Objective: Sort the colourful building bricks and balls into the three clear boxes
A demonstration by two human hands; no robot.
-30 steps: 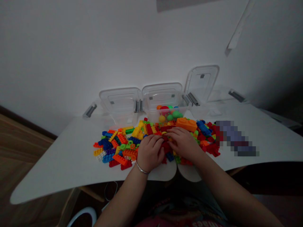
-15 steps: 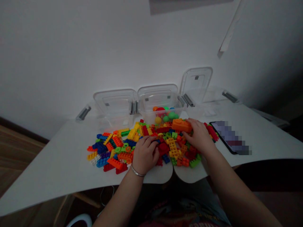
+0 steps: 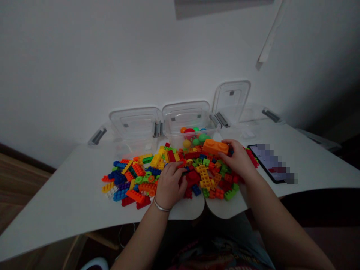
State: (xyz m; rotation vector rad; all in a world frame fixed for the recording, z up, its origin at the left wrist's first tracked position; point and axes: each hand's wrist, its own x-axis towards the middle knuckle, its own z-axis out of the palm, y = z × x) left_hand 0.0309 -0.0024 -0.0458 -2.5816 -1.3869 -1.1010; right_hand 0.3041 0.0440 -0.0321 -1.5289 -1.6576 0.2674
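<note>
The right hand (image 3: pixel 239 159) pinches the large orange plastic block (image 3: pixel 214 146) at two o'clock on the multicoloured plastic brick heap (image 3: pixel 135 195), best lifted level; the curled left hand's (image 3: pixel 169 186) grip I cannot tell.

This looks like a room in a home: bright multicoloured plastic toy bricks (image 3: pixel 136 196) cover a white curved-edge counter (image 3: pixel 64 195). Brown wood-grain furniture (image 3: pixel 19 172) stands at nine o'clock, a plain pale wall (image 3: pixel 112 56) at twelve.

From here, the raised lids (image 3: pixel 135 122) are blocking the way toward the wall (image 3: pixel 92 67). The brick pile (image 3: pixel 146 176) is crowding the middle, while bare tabletop (image 3: pixel 70 191) is lying open at its left.
</note>
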